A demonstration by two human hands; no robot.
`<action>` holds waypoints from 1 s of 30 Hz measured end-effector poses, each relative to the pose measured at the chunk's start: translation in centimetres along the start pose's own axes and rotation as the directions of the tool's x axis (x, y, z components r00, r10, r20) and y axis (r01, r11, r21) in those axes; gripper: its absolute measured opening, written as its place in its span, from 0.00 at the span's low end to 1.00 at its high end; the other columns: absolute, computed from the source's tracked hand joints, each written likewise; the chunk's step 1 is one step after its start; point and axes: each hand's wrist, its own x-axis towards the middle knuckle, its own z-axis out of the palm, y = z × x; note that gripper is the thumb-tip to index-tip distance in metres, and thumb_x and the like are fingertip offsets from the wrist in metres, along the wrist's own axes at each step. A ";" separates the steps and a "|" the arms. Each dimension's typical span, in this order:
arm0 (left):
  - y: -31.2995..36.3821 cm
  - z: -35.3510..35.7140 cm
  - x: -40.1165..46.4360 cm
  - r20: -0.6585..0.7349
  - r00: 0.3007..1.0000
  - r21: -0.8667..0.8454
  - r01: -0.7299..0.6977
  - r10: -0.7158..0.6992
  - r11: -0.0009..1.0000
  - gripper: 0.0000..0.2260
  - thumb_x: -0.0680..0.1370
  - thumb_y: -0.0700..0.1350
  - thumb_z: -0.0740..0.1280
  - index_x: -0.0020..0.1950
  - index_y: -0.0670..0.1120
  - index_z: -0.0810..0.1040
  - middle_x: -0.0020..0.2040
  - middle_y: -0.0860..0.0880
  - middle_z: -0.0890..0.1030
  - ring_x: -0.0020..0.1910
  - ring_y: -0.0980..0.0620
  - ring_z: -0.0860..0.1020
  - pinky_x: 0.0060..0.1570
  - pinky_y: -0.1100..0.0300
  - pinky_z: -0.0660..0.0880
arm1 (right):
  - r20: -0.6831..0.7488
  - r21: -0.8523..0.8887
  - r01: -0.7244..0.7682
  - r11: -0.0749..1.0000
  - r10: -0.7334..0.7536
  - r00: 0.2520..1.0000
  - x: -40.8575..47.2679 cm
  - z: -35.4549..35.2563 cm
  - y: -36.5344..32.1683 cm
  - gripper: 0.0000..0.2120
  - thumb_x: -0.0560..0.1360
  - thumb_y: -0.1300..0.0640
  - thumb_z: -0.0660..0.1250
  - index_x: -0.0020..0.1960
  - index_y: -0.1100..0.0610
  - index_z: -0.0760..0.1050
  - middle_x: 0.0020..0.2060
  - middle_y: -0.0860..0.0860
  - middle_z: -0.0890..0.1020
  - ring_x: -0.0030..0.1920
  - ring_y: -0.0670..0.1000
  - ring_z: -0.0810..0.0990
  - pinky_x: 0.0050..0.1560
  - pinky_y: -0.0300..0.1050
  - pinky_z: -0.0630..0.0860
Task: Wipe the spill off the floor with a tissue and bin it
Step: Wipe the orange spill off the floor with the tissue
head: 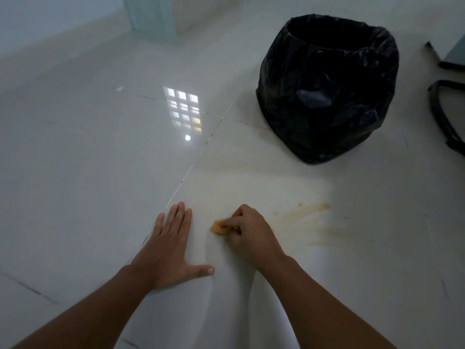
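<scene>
My right hand [249, 231] presses a crumpled, orange-stained tissue [218, 227] onto the pale tiled floor; only a small wad shows past the fingers. An orange-brown spill [305, 215] streaks the tile just right of that hand, with fainter smears trailing further right. My left hand [169, 244] lies flat on the floor, fingers spread, a short way left of the tissue and holding nothing. A bin lined with a black bag [329, 89] stands open at the back right, well beyond the spill.
A pale cabinet base [156, 18] stands at the far back. Dark straps and a flat object [448, 114] lie by the right edge. A tile joint [193, 165] runs diagonally past my left hand. The glossy floor reflects a window.
</scene>
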 end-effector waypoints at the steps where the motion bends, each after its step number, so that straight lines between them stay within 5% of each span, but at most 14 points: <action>1: 0.0 0.0 0.0 0.008 1.000 -0.006 0.001 -0.001 1.000 0.63 0.62 0.85 0.49 0.76 0.43 0.26 0.76 0.44 0.25 0.75 0.49 0.24 0.77 0.47 0.33 | 0.001 0.000 -0.013 1.000 0.013 1.000 0.2 0.0 0.0 0.17 0.75 0.61 0.66 0.61 0.47 0.81 0.46 0.47 0.71 0.51 0.49 0.70 0.49 0.40 0.69; 10: 0.6 0.1 -0.2 0.036 0.999 0.005 0.006 -0.006 1.000 0.64 0.58 0.86 0.42 0.76 0.43 0.25 0.77 0.42 0.25 0.75 0.46 0.24 0.77 0.47 0.32 | 0.098 -0.045 0.017 0.999 -0.012 0.995 -2.0 0.1 0.2 0.12 0.77 0.53 0.67 0.59 0.46 0.82 0.47 0.49 0.73 0.53 0.51 0.71 0.51 0.46 0.72; 13: 0.9 0.4 -0.3 0.038 0.999 0.017 0.006 -0.007 1.000 0.65 0.56 0.87 0.40 0.77 0.42 0.27 0.76 0.41 0.25 0.75 0.45 0.24 0.76 0.46 0.31 | 0.013 0.002 0.007 1.000 -0.007 1.000 -2.7 -1.1 0.4 0.09 0.75 0.53 0.70 0.55 0.48 0.84 0.44 0.48 0.74 0.49 0.50 0.73 0.48 0.43 0.72; 16: 0.9 0.5 -0.4 0.038 0.999 0.002 0.011 -0.011 1.000 0.65 0.56 0.87 0.40 0.77 0.42 0.27 0.77 0.41 0.25 0.75 0.44 0.24 0.76 0.46 0.31 | -0.149 0.076 -0.101 0.992 0.111 0.983 -2.1 -2.1 1.3 0.13 0.78 0.56 0.66 0.60 0.48 0.81 0.43 0.48 0.72 0.45 0.48 0.73 0.47 0.41 0.73; 20: 0.9 0.5 -0.4 0.031 0.999 0.010 0.015 -0.015 1.000 0.65 0.56 0.86 0.40 0.77 0.42 0.28 0.77 0.41 0.26 0.75 0.44 0.25 0.76 0.45 0.32 | -0.085 0.006 -0.225 0.974 0.225 0.971 -1.2 -1.4 1.7 0.09 0.78 0.57 0.64 0.54 0.48 0.80 0.45 0.49 0.70 0.48 0.53 0.74 0.53 0.46 0.75; 22: 1.0 0.6 -0.4 0.022 1.000 0.002 0.011 -0.011 1.000 0.65 0.56 0.86 0.40 0.78 0.42 0.29 0.77 0.41 0.26 0.75 0.44 0.25 0.76 0.46 0.32 | -0.032 0.016 -0.203 0.979 0.203 0.979 -1.6 -0.7 1.1 0.07 0.76 0.55 0.68 0.51 0.44 0.79 0.45 0.50 0.70 0.49 0.55 0.74 0.52 0.49 0.76; 25: 0.9 0.6 -0.3 0.012 1.000 -0.017 0.009 -0.009 1.000 0.65 0.57 0.87 0.42 0.78 0.42 0.29 0.77 0.41 0.26 0.75 0.45 0.25 0.76 0.46 0.32 | 0.002 -0.068 -0.121 0.990 0.121 0.993 -2.4 0.2 0.4 0.17 0.76 0.56 0.67 0.63 0.43 0.77 0.46 0.48 0.68 0.51 0.52 0.71 0.49 0.43 0.71; 30: 1.2 0.3 -0.8 0.035 0.999 -0.027 0.001 0.000 1.000 0.68 0.55 0.88 0.47 0.76 0.43 0.25 0.76 0.43 0.25 0.75 0.46 0.24 0.77 0.45 0.33 | -0.052 -0.037 -0.085 0.996 0.083 0.995 -3.4 0.4 0.1 0.14 0.78 0.54 0.63 0.61 0.45 0.78 0.44 0.48 0.69 0.48 0.50 0.72 0.47 0.45 0.73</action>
